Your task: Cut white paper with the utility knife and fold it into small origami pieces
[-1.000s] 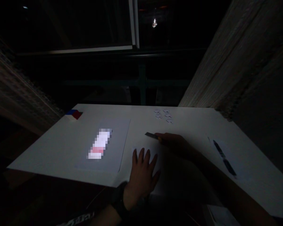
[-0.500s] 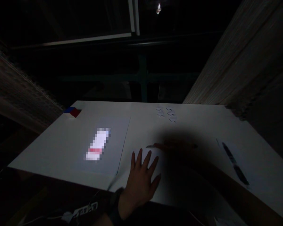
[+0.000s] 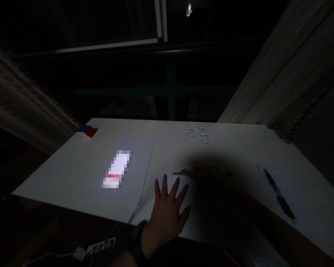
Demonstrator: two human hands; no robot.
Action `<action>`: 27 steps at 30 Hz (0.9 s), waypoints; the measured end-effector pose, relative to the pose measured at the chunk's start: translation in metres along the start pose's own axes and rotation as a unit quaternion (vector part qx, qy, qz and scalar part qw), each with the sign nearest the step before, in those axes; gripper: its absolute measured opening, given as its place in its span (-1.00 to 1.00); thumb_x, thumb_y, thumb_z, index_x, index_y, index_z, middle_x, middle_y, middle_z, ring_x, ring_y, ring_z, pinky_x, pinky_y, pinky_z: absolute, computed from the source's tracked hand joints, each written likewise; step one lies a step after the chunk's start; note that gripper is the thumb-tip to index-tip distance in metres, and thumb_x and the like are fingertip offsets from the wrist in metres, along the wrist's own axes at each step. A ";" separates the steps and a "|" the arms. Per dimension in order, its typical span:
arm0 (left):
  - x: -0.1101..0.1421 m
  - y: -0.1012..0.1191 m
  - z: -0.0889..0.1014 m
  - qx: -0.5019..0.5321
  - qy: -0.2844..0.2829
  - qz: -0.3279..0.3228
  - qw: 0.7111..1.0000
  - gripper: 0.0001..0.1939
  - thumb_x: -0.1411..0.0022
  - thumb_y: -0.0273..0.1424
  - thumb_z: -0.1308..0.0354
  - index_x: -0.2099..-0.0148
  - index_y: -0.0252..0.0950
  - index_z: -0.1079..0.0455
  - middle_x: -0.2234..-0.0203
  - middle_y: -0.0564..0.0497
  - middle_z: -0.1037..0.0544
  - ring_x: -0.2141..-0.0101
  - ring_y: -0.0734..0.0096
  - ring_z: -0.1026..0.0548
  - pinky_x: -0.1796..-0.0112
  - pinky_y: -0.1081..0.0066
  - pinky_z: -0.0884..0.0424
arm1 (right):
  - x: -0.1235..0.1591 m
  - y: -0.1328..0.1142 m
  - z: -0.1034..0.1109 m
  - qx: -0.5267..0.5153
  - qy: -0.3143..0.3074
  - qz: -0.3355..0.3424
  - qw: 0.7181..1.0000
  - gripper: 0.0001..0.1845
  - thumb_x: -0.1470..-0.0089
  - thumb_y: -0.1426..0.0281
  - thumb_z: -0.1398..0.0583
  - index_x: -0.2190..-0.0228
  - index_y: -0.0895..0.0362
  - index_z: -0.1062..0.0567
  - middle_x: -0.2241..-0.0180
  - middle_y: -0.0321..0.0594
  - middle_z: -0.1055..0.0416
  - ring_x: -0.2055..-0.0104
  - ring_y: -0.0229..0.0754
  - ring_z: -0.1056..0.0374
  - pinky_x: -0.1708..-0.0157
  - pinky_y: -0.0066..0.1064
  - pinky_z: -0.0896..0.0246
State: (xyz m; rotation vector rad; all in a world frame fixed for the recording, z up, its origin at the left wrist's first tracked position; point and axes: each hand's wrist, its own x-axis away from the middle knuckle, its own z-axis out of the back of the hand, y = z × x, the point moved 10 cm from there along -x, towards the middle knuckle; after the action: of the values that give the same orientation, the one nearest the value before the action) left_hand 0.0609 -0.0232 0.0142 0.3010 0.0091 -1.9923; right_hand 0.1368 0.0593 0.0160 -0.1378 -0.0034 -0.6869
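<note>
Across the paper [image 3: 170, 180], the left hand [image 3: 166, 215] is lying splayed, empty. Closer than before, the right hand [image 3: 207, 175] is gripping a knife [image 3: 177, 173].

Dim room, white table [image 3: 169, 148]; clock bearings from left hand [image 3: 167, 215]. Dark band [image 3: 137, 237] on that wrist, fingers spread flat on white sheet [image 3: 171, 181]. Right hand [image 3: 210, 174] at two o'clock, deep in shadow, gripping knife [image 3: 177, 173], blade at sheet's far edge. Five small pale cutouts [image 3: 204, 135], one o'clock. Dark pen-like object [image 3: 272, 180], three o'clock. Pixelated bright rectangle [image 3: 117, 168] on larger pale sheet [image 3: 141, 159], ten o'clock; red-and-blue block [image 3: 90, 131] farther out. Power strip [image 3: 102, 244], eight o'clock, below tabletop.
</note>
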 end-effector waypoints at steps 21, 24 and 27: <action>-0.001 -0.002 -0.001 -0.002 0.000 0.004 1.000 -0.43 -0.23 -0.17 0.06 -0.27 -0.10 0.01 -0.21 -0.08 -0.08 -0.21 -0.20 0.17 -0.06 -0.31 0.13 | 0.007 0.005 0.006 0.018 -0.034 -0.017 0.999 -0.40 -0.08 0.49 -0.04 -0.14 -0.13 -0.13 0.22 -0.14 -0.41 0.28 -0.12 -0.39 0.36 -0.35 -0.23; -0.001 -0.001 0.000 -0.002 0.002 0.001 1.000 -0.43 -0.24 -0.18 0.05 -0.27 -0.11 0.01 -0.21 -0.09 -0.08 -0.21 -0.21 0.16 -0.05 -0.31 0.12 | 0.012 0.011 0.007 0.018 -0.027 -0.018 0.999 -0.41 -0.10 0.48 -0.03 -0.14 -0.16 -0.12 0.21 -0.15 -0.41 0.27 -0.12 -0.38 0.36 -0.34 -0.23; -0.001 0.000 0.000 -0.004 0.003 -0.002 1.000 -0.43 -0.24 -0.19 0.06 -0.27 -0.12 0.01 -0.21 -0.09 -0.08 -0.21 -0.21 0.17 -0.05 -0.30 0.12 | 0.018 0.016 0.004 0.019 -0.023 -0.021 0.999 -0.39 -0.10 0.47 -0.03 -0.15 -0.17 -0.10 0.22 -0.16 -0.41 0.30 -0.14 -0.37 0.38 -0.35 -0.22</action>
State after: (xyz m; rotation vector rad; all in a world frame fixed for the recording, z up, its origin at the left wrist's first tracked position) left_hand 0.0611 -0.0219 0.0142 0.3028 0.0213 -1.9955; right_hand 0.1609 0.0612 0.0192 -0.1162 -0.0633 -0.7244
